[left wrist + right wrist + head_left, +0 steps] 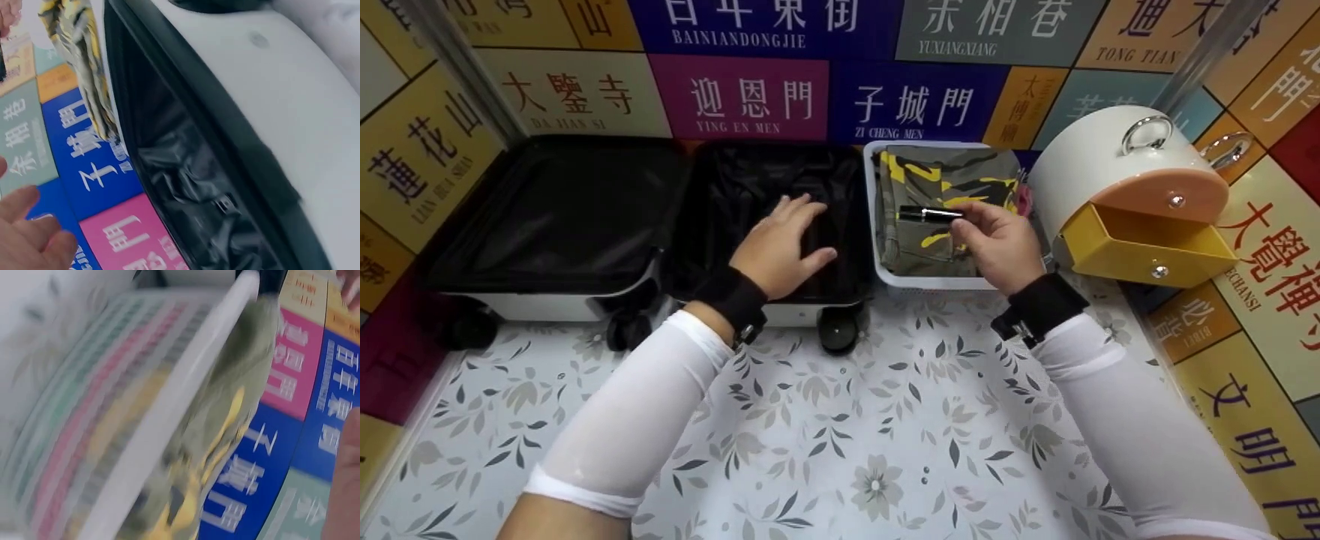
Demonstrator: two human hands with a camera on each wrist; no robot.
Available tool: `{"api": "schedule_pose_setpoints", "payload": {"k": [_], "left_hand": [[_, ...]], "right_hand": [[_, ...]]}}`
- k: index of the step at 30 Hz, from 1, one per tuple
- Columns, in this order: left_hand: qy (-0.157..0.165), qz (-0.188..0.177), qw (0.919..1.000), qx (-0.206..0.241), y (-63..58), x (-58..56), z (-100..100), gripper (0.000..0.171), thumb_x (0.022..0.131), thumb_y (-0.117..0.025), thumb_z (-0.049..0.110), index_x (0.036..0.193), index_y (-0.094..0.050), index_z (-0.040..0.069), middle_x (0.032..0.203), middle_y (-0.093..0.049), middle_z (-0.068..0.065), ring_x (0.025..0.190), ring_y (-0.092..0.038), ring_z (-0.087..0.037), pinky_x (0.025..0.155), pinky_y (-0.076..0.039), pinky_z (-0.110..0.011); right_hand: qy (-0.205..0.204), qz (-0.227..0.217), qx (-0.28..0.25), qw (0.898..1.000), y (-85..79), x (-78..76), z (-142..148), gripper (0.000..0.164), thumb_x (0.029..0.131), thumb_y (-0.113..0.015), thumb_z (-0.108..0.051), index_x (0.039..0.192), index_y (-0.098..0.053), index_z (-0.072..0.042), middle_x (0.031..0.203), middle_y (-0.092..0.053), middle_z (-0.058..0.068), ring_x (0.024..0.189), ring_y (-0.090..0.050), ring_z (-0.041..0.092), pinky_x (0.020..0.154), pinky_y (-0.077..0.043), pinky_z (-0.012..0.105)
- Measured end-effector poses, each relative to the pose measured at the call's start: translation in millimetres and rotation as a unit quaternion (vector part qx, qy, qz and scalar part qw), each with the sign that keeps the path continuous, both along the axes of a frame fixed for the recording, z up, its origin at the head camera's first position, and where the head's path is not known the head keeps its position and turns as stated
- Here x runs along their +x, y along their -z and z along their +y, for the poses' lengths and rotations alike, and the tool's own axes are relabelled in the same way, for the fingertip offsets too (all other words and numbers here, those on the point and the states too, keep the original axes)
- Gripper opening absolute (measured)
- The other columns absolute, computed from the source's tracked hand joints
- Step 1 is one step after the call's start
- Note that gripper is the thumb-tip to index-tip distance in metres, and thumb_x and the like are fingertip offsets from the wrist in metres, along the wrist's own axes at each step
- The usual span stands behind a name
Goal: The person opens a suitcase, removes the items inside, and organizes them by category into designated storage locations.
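Observation:
My right hand (pixel 1003 244) pinches a slim black pen-like tube (pixel 924 214) with a silver band, held level above a white basket (pixel 885 271). Folded camouflage clothing (pixel 919 244) in grey-green, black and yellow fills that basket. Spread fingers show on my left hand (pixel 781 247), which hovers over the open half of a suitcase (pixel 840 262) lined in dark cloth and holds nothing. The left wrist view shows the fingers (pixel 34 236) apart from the suitcase lining (pixel 191 180). In the right wrist view the tube is out of sight.
Left of the lined half lies another black suitcase half (pixel 555 217), with wheels (pixel 840 330) toward the front. A white drum-shaped box (pixel 1099 161) stands at right, its yellow drawer (pixel 1140 251) pulled out. Sign-patterned panels (pixel 742 97) enclose the leaf-print tabletop (pixel 810 450).

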State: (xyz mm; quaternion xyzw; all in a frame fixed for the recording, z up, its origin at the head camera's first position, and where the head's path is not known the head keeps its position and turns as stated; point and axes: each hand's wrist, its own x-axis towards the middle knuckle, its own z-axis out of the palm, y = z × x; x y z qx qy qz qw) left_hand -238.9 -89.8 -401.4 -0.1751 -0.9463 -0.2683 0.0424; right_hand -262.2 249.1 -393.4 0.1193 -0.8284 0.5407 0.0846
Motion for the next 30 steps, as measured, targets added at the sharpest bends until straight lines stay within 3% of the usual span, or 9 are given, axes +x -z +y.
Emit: {"api": "schedule_pose_setpoints", "payload": {"k": [3,6,11,16,19,25,28,30], "left_hand": [[-0.029,-0.016,0.9993,-0.017,5.8,-3.4,-12,0.078,0.102,-0.062,0.056,0.165,-0.036,0.019,0.175,-0.025,-0.013,0.163,-0.015,-0.039,0.133,-0.016,-0.054],[-0.049,-0.024,0.9983,-0.022,12.1,-7.0,-24,0.08,0.101,-0.063,0.057,0.165,-0.035,0.018,0.175,-0.025,-0.015,0.163,-0.014,-0.043,0.133,-0.014,-0.056],[-0.072,-0.031,0.9966,-0.022,20.3,-9.9,-43,0.081,0.1,-0.065,0.054,0.164,-0.036,0.015,0.174,-0.026,-0.018,0.162,-0.014,-0.047,0.133,-0.013,-0.057],[-0.09,-0.039,0.995,-0.022,27.3,-11.1,-58,0.081,0.1,-0.066,0.053,0.164,-0.035,0.014,0.174,-0.024,-0.019,0.162,-0.012,-0.048,0.132,-0.012,-0.06],[-0.097,-0.042,0.9941,-0.022,31.0,-12.0,-65,0.081,0.1,-0.066,0.052,0.164,-0.035,0.013,0.174,-0.024,-0.02,0.161,-0.012,-0.049,0.132,-0.011,-0.062],[-0.107,-0.047,0.9929,-0.024,35.0,-12.0,-72,0.081,0.1,-0.066,0.053,0.164,-0.035,0.012,0.173,-0.025,-0.02,0.162,-0.011,-0.049,0.132,-0.01,-0.062],[-0.109,-0.048,0.9926,-0.025,36.7,-11.7,-73,0.081,0.1,-0.066,0.052,0.164,-0.036,0.012,0.173,-0.026,-0.021,0.161,-0.011,-0.05,0.132,-0.01,-0.062],[-0.11,-0.049,0.9924,-0.026,37.7,-11.4,-73,0.081,0.1,-0.066,0.052,0.164,-0.036,0.012,0.173,-0.026,-0.021,0.161,-0.011,-0.05,0.132,-0.01,-0.062]], "right_hand": [[0.071,0.007,0.002,0.997,-6.0,-5.1,30,0.029,0.104,-0.067,-0.016,0.127,-0.071,0.001,0.093,-0.073,-0.012,0.087,-0.068,0.006,0.077,-0.055,0.015],[0.151,0.021,0.003,0.988,-11.6,-10.6,66,0.026,0.103,-0.068,-0.018,0.122,-0.074,-0.003,0.087,-0.07,-0.018,0.082,-0.063,0.002,0.073,-0.049,0.014],[0.28,0.024,0.015,0.959,-20.9,-12.1,129,0.015,0.101,-0.068,-0.022,0.111,-0.077,-0.016,0.08,-0.063,-0.024,0.082,-0.056,-0.001,0.075,-0.045,0.015],[0.364,-0.008,0.025,0.931,-23.5,-5.8,175,0.017,0.1,-0.066,-0.028,0.111,-0.076,-0.022,0.08,-0.059,-0.027,0.086,-0.054,-0.005,0.081,-0.042,0.016],[0.385,-0.026,0.041,0.922,-20.5,-3.5,191,0.02,0.098,-0.066,-0.033,0.113,-0.076,-0.023,0.079,-0.057,-0.027,0.083,-0.053,-0.005,0.079,-0.041,0.016],[0.381,-0.067,0.111,0.915,-12.8,-5.1,204,0.039,0.099,-0.063,-0.036,0.128,-0.075,-0.014,0.076,-0.056,-0.029,0.079,-0.051,-0.006,0.075,-0.042,0.017],[0.364,-0.095,0.177,0.909,-8.6,-8.3,206,0.049,0.101,-0.059,-0.04,0.138,-0.07,-0.011,0.096,-0.071,-0.017,0.093,-0.059,0.0,0.088,-0.046,0.021],[0.343,-0.112,0.209,0.909,-6.7,-10.2,207,0.052,0.103,-0.056,-0.041,0.143,-0.066,-0.009,0.121,-0.077,-0.001,0.113,-0.065,0.014,0.109,-0.043,0.031]]}}
